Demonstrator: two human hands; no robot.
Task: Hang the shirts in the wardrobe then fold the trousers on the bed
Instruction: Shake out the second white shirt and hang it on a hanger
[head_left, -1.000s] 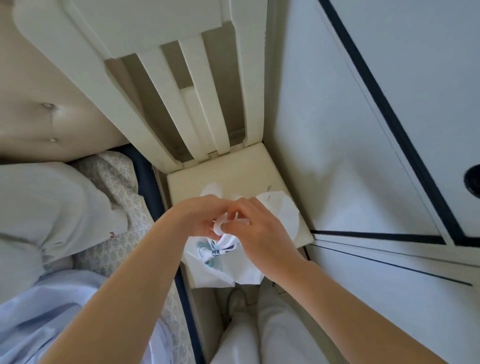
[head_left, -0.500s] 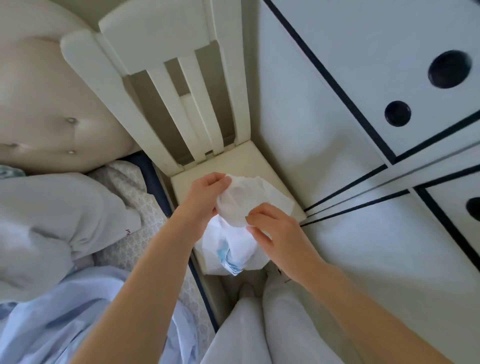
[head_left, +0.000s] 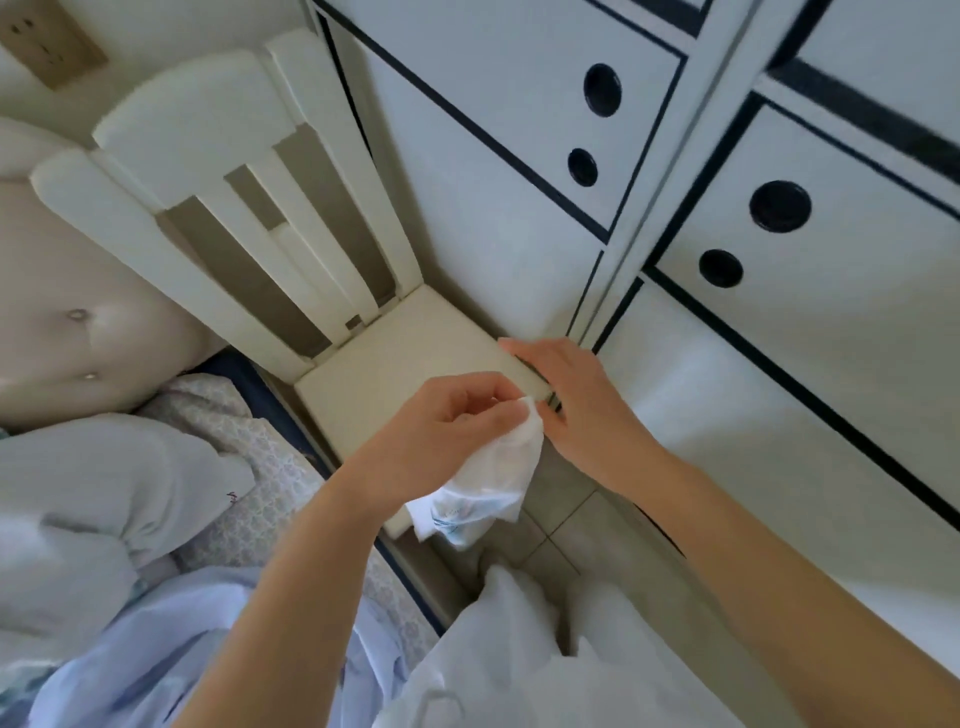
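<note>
Released by the right hand, the white shirt hangs down from the pinching grip of the left hand; the right, fingers loose, is nearer the wardrobe door.

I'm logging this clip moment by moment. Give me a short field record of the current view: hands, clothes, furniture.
left hand: grips a white garment with blue print, which hangs by the chair's front edge
right hand: fingers straight, holds nothing, near the wardrobe door edge; contact unclear
chair: white, slatted, between bed and wardrobe
wardrobe: white, black trim
bed: pale blue garment, grey garment
</note>
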